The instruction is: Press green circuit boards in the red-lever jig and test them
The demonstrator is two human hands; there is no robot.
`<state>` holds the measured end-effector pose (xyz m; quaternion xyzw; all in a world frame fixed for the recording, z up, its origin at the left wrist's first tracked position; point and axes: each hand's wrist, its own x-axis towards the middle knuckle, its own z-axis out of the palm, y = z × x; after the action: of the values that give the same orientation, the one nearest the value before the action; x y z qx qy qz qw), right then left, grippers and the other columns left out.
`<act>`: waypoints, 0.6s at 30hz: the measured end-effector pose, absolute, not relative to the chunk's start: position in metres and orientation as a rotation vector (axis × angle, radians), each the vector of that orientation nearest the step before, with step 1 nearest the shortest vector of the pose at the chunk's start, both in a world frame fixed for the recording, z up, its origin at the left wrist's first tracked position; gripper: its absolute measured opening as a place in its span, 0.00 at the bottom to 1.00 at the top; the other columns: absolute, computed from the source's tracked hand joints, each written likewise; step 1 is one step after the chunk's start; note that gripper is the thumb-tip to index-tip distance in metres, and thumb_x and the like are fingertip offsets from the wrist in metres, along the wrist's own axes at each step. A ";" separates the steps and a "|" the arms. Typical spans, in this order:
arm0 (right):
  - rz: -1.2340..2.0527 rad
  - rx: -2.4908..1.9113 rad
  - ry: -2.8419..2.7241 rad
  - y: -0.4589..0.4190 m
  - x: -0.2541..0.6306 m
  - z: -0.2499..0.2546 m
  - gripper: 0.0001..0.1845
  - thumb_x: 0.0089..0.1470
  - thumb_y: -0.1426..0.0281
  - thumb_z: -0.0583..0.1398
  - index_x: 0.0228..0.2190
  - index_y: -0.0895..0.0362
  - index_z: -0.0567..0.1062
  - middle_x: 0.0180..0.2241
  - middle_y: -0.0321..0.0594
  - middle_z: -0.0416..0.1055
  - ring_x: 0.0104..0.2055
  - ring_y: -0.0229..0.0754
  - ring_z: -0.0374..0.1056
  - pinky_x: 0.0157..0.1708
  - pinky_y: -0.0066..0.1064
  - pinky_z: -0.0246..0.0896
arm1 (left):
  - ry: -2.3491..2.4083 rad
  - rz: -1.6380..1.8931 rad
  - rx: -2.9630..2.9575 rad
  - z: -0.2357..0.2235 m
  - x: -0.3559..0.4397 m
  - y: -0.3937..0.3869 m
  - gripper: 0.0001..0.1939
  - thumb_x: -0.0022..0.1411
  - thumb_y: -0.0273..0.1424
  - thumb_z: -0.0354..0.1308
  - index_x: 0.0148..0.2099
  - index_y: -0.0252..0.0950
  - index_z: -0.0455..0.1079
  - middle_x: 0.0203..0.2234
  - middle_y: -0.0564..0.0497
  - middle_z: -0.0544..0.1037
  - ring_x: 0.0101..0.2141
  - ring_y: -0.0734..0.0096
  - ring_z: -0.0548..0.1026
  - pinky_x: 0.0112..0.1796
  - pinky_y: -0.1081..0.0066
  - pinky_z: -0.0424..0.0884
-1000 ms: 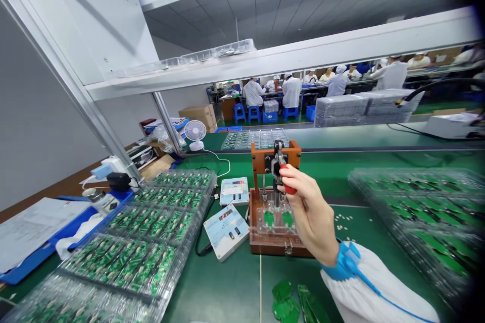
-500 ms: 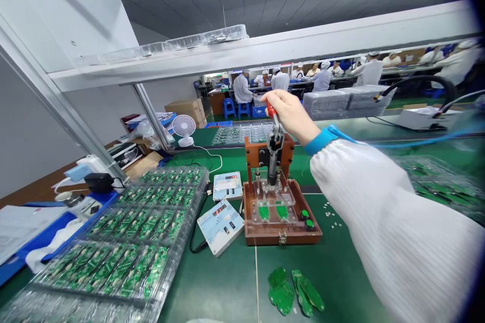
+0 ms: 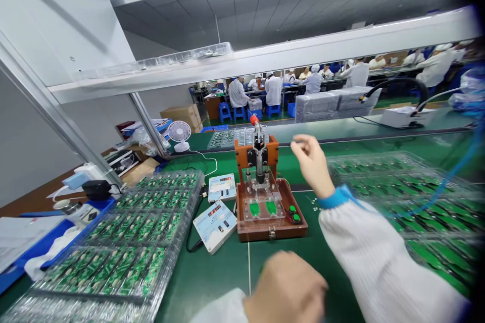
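Note:
A brown test fixture stands on the green bench with two small green boards under its clear plate. Its red-tipped lever points up. My right hand hovers to the right of the lever, apart from it, fingers loosely curled and holding nothing. My left hand comes in at the bottom edge in front of the fixture; it is blurred, seen from the back, and its fingers are hidden.
Clear trays of green boards lie left and right. Two white meter boxes sit left of the fixture. A small fan, cartons and a blue tray are at the left. People in white work at far benches.
My right hand pushed the lever from down to upright, then let go and drew back to the right. My left hand has entered at the bottom edge, covering the loose green boards.

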<state>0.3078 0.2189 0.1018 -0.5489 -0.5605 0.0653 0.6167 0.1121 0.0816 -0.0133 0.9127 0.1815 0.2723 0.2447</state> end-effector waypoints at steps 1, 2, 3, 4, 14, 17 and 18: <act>0.157 -1.286 -1.313 0.206 0.308 0.081 0.20 0.65 0.56 0.54 0.46 0.59 0.74 0.34 0.42 0.76 0.36 0.45 0.70 0.38 0.38 0.65 | 0.679 0.860 2.452 -0.007 0.100 0.096 0.16 0.74 0.29 0.43 0.44 0.36 0.73 0.35 0.41 0.77 0.39 0.58 0.75 0.42 0.55 0.73; 0.168 -1.308 -1.354 0.194 0.306 0.061 0.19 0.65 0.56 0.55 0.41 0.58 0.76 0.34 0.43 0.76 0.35 0.46 0.70 0.37 0.38 0.66 | 0.916 1.057 2.373 -0.001 0.088 0.111 0.14 0.73 0.28 0.44 0.40 0.36 0.72 0.32 0.44 0.76 0.36 0.60 0.74 0.39 0.57 0.72; 0.179 -1.327 -1.411 0.183 0.302 0.043 0.18 0.64 0.56 0.56 0.38 0.57 0.78 0.34 0.43 0.77 0.36 0.46 0.71 0.38 0.39 0.67 | 1.076 1.149 2.332 0.005 0.077 0.126 0.12 0.73 0.28 0.47 0.39 0.36 0.71 0.32 0.45 0.76 0.37 0.60 0.74 0.39 0.59 0.72; 0.182 -1.343 -1.466 0.174 0.295 0.028 0.18 0.64 0.57 0.56 0.36 0.56 0.79 0.35 0.43 0.78 0.38 0.47 0.72 0.40 0.41 0.67 | 1.182 1.190 2.320 0.008 0.068 0.140 0.10 0.72 0.28 0.49 0.40 0.36 0.72 0.35 0.45 0.76 0.39 0.60 0.74 0.41 0.59 0.72; 0.160 -1.449 -1.632 0.156 0.254 -0.005 0.11 0.65 0.65 0.57 0.39 0.54 0.80 0.50 0.49 0.75 0.55 0.57 0.65 0.53 0.53 0.62 | 1.499 1.043 2.366 -0.007 0.069 0.181 0.14 0.73 0.33 0.51 0.56 0.38 0.71 0.58 0.41 0.71 0.58 0.50 0.67 0.58 0.47 0.63; 0.271 -1.415 -1.599 0.156 0.258 -0.002 0.11 0.63 0.65 0.58 0.44 0.53 0.78 0.50 0.47 0.76 0.55 0.57 0.67 0.55 0.53 0.62 | 1.444 1.155 2.239 -0.012 0.069 0.179 0.14 0.72 0.33 0.51 0.56 0.39 0.70 0.55 0.42 0.73 0.58 0.52 0.68 0.59 0.48 0.62; 0.323 -1.400 -1.580 0.153 0.260 -0.001 0.12 0.64 0.65 0.57 0.45 0.53 0.77 0.48 0.47 0.77 0.54 0.55 0.69 0.54 0.52 0.63 | 1.432 1.198 2.172 -0.012 0.068 0.177 0.14 0.72 0.34 0.51 0.56 0.39 0.70 0.53 0.42 0.75 0.56 0.52 0.69 0.58 0.48 0.62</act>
<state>0.2598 0.1532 -0.0015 -0.5743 -0.6482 0.1325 0.4821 0.0678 0.1770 -0.0125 0.7510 0.4952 0.4143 0.1382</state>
